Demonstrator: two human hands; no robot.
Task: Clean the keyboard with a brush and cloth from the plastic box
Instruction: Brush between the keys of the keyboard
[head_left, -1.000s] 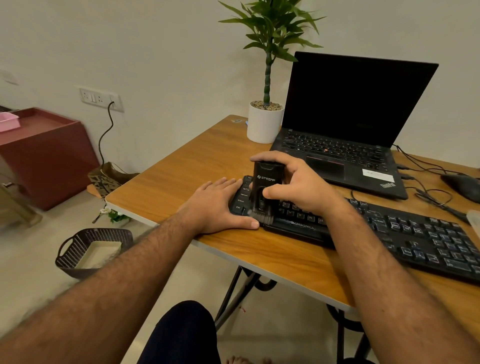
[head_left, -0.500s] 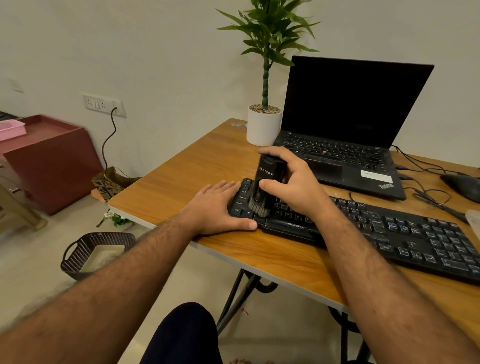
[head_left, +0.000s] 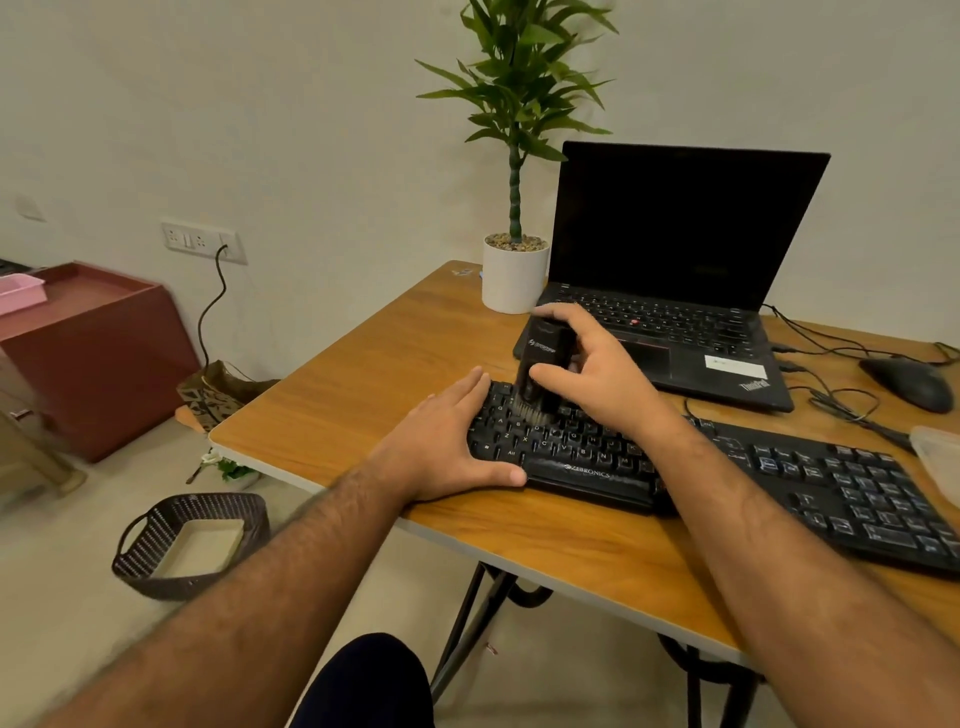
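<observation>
A black keyboard (head_left: 810, 483) lies across the wooden table (head_left: 363, 384). My right hand (head_left: 597, 374) grips a black brush (head_left: 543, 358) upright, its bristles down on the upper key rows near the keyboard's left end. My left hand (head_left: 447, 447) lies flat on the table with straight fingers against the keyboard's left edge, thumb along its front. A clear plastic box (head_left: 940, 462) shows partly at the right edge. No cloth is in view.
An open black laptop (head_left: 675, 249) stands behind the keyboard, with a potted plant (head_left: 514, 275) to its left. A mouse (head_left: 909, 384) and cables lie at the far right. On the floor to the left are a dark woven basket (head_left: 192, 545) and a maroon cabinet (head_left: 98, 353).
The brush has moved from the keyboard's front rows up to its back rows, away from me. My left hand stays at the keyboard's left edge.
</observation>
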